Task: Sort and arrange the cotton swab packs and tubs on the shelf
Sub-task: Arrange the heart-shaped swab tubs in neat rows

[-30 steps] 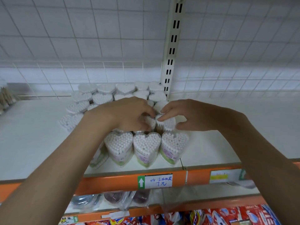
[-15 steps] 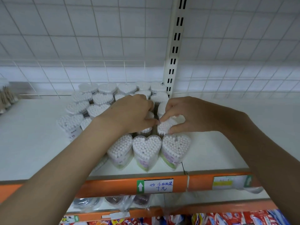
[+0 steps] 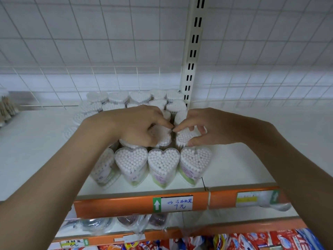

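Several clear heart-shaped tubs of white cotton swabs stand in rows on the white shelf (image 3: 234,165). The front row (image 3: 163,163) is near the shelf's front edge. My left hand (image 3: 137,125) grips a tub in the second row (image 3: 162,136) from above. Beside it, my right hand (image 3: 203,127) has thumb and fingers around the neighbouring tub (image 3: 183,136). The two hands' fingertips nearly touch between the tubs. More tubs fill the back rows (image 3: 140,97) up to the wire grid.
A slotted white upright (image 3: 193,51) rises behind the tubs. The shelf's orange front rail (image 3: 117,204) carries a handwritten price tag (image 3: 176,203). Brown sticks in a pack (image 3: 7,107) sit far left. Bagged goods and red packets lie on lower shelves.
Both hands stayed on the second-row tubs and closed in until the fingertips almost meet. The camera shifted slightly; a fourth front-row tub at the left stands clearer of my arm.
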Demonstrator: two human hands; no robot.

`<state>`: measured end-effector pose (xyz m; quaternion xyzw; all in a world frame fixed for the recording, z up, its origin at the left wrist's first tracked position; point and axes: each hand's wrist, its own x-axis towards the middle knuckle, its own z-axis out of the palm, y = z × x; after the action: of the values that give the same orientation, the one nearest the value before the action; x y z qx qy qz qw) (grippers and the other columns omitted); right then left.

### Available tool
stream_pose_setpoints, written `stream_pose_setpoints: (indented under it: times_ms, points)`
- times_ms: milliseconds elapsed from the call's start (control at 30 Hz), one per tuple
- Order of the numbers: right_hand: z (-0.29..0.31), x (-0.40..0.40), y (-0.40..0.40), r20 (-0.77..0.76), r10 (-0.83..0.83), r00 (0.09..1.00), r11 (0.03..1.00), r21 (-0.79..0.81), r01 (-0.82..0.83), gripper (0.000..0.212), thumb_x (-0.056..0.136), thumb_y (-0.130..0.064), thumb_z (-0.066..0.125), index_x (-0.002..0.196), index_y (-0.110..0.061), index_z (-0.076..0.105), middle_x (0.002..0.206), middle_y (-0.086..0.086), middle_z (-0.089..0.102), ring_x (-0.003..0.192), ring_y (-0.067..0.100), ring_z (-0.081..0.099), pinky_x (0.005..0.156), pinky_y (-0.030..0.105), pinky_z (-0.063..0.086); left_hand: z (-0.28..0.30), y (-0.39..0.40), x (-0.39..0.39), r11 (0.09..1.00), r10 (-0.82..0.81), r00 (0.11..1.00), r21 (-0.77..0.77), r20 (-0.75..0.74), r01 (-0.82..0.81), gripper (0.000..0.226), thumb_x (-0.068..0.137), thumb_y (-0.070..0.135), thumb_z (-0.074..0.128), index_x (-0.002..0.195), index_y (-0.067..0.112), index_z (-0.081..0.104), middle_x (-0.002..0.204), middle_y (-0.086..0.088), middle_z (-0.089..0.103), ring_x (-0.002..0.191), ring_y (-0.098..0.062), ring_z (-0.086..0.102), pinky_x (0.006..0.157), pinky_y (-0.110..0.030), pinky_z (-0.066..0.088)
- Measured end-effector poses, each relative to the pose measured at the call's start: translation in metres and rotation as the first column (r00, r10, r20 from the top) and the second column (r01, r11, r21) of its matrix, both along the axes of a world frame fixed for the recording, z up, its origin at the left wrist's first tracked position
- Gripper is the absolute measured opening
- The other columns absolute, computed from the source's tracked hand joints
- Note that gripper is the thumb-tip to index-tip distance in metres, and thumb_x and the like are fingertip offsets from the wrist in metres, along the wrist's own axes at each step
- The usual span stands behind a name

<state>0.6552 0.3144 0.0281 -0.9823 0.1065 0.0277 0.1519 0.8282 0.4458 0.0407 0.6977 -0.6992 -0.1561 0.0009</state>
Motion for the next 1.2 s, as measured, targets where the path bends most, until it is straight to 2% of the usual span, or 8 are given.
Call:
stream_pose_setpoints:
  times_ms: [133,233,467,667,800,1000,1100,1200]
  points:
    - [0.002,0.001,0.002,-0.016,0.006,1.0,1.0,0.01,-0.006,0.033,0.081,-0.032,0.069,0.113,-0.036,0.062,0.078,-0.004,0.051,0.066,-0.009,0.044,0.061,0.007,0.032,-0.002,-0.001,0.003,0.999,-0.041,0.999,-0.031,-0.002,0.041,0.043,0.085,0.022,0.063,0.125,0.038,0.055,0.129,0.007,0.045,0.1,-0.005,0.041,0.082,-0.018,0.029]
    - [0.002,0.001,0.002,-0.002,0.001,1.0,1.0,-0.008,-0.001,0.029,0.079,-0.033,0.071,0.107,-0.03,0.063,0.077,-0.002,0.052,0.064,-0.006,0.043,0.059,0.009,0.032,-0.006,-0.004,0.003,0.996,-0.062,0.998,-0.059,0.011,0.062,0.037,0.085,0.03,0.063,0.122,0.037,0.058,0.135,0.004,0.04,0.083,0.004,0.04,0.076,-0.016,0.028]
    - [0.005,-0.008,-0.004,0.092,-0.087,0.992,0.996,-0.011,0.089,0.028,0.074,-0.038,0.073,0.098,-0.028,0.063,0.091,-0.013,0.049,0.082,-0.002,0.045,0.065,0.006,0.033,-0.011,-0.01,-0.001,0.97,-0.098,0.978,-0.203,0.185,0.136,0.041,0.077,0.055,0.061,0.11,0.032,0.066,0.117,0.006,0.051,0.094,-0.009,0.046,0.079,-0.028,0.035]
    - [0.02,-0.021,-0.01,0.147,-0.216,0.965,0.973,0.108,0.202,0.024,0.071,-0.041,0.068,0.091,-0.03,0.06,0.101,-0.017,0.06,0.098,-0.002,0.053,0.084,0.023,0.047,-0.011,-0.013,-0.008,0.962,-0.089,0.959,-0.228,0.27,0.153,0.051,0.07,0.063,0.045,0.097,0.025,0.066,0.107,0.008,0.054,0.096,-0.011,0.047,0.074,-0.027,0.027]
    - [0.024,-0.03,-0.012,0.183,-0.288,0.94,0.946,0.207,0.25,0.019,0.077,-0.035,0.066,0.093,-0.036,0.055,0.098,-0.017,0.062,0.1,-0.001,0.057,0.079,0.022,0.048,-0.013,-0.012,-0.01,0.963,-0.081,0.966,-0.232,0.247,0.14,0.038,0.081,0.052,0.058,0.104,0.022,0.062,0.103,0.009,0.056,0.085,-0.009,0.044,0.073,-0.026,0.027]
    - [0.027,-0.038,-0.008,0.196,-0.291,0.936,0.931,0.282,0.231,0.028,0.097,-0.025,0.041,0.109,-0.045,0.057,0.1,-0.016,0.059,0.094,0.007,0.057,0.075,0.027,0.049,-0.011,-0.008,-0.016,0.975,-0.039,0.962,-0.201,0.271,0.096,0.041,0.086,0.055,0.05,0.118,0.031,0.055,0.091,0.015,0.038,0.084,-0.006,0.037,0.077,-0.027,0.029]
    - [0.024,-0.043,-0.01,0.206,-0.305,0.93,0.932,0.266,0.247,0.021,0.091,-0.033,0.054,0.109,-0.042,0.055,0.104,-0.017,0.059,0.095,0.003,0.057,0.075,0.026,0.051,-0.01,-0.006,-0.019,0.981,-0.004,0.961,-0.186,0.277,0.058,0.046,0.087,0.058,0.043,0.114,0.024,0.057,0.092,0.011,0.041,0.091,-0.011,0.047,0.079,-0.03,0.035]
    - [0.023,-0.047,-0.008,0.193,-0.336,0.922,0.911,0.315,0.266,0.056,0.061,-0.044,0.077,0.109,-0.042,0.048,0.105,-0.019,0.057,0.1,0.003,0.056,0.078,0.027,0.054,-0.011,-0.006,-0.017,0.987,0.036,0.978,-0.159,0.206,-0.002,0.042,0.088,0.059,0.038,0.094,0.023,0.058,0.087,0.008,0.042,0.091,-0.017,0.052,0.077,-0.033,0.041]
